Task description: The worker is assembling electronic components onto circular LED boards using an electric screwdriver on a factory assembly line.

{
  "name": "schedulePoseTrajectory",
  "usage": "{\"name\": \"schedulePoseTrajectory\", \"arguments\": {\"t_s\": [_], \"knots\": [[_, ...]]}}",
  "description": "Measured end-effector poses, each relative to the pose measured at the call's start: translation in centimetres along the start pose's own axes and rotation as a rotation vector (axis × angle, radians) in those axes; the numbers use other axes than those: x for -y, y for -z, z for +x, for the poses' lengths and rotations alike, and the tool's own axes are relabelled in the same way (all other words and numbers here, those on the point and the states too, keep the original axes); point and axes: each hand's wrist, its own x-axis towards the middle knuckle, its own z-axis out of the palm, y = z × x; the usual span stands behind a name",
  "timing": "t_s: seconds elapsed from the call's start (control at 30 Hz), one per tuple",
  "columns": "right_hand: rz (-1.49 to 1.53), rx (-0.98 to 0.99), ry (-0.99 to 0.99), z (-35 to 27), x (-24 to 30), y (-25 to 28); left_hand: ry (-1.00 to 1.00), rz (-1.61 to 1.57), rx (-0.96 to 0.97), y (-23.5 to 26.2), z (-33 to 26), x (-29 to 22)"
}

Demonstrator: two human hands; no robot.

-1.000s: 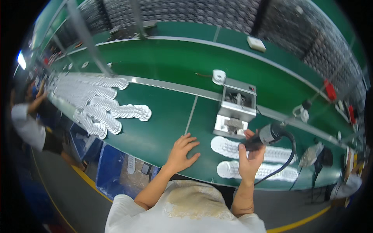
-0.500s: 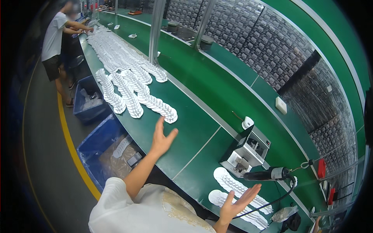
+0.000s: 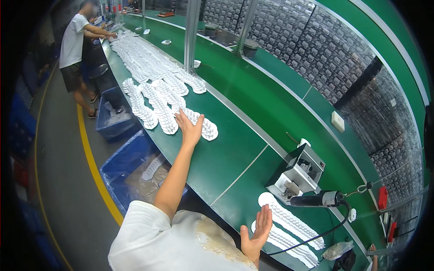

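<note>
Rows of overlapping white rounded parts [image 3: 158, 107] spread along the green workbench [image 3: 226, 158]. My left hand [image 3: 191, 130] reaches over the nearest end of these rows, thumb and fingers apart, next to the last parts [image 3: 209, 129]. Whether its fingertips touch them I cannot tell. My right hand [image 3: 258, 232] hovers at the bench's near edge with fingers stretched out and nothing in it. Just beyond it lie two more rows of white parts [image 3: 291, 219]. A black cylindrical power tool [image 3: 316, 199] hangs on a hook above them, its cable curving down.
A metal box-shaped device [image 3: 300, 174] stands beyond the right-hand rows. Below the bench's left edge are two blue bins [image 3: 118, 169] with clear bags. Another person [image 3: 74, 43] works at the far left end. A plastic bag [image 3: 338, 249] lies at the lower right.
My left hand has moved forward onto the rows' near end. My right hand has drawn back left and turned more upright. The whole view has shifted slightly right.
</note>
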Motion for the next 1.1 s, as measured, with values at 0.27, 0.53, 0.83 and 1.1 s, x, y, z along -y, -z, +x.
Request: {"name": "schedulePoseTrajectory", "arguments": {"t_s": [0.27, 0.53, 0.83, 1.1], "knots": [[0.015, 0.055, -0.041, -0.7, -0.3, 0.2, -0.012, 0.133, -0.070, -0.9, 1.7, 0.1], [0.029, 0.080, -0.054, -0.7, -0.9, 0.3, -0.012, 0.135, -0.069, -0.5, 2.3, -0.1], [-0.011, 0.130, -0.086, -0.9, -1.0, 0.4, 0.002, 0.138, -0.038, -0.9, 3.8, 0.7], [0.002, 0.153, -0.118, -0.7, -1.8, -0.1, -0.051, 0.055, -0.108, -1.5, 6.1, 1.7]]}}
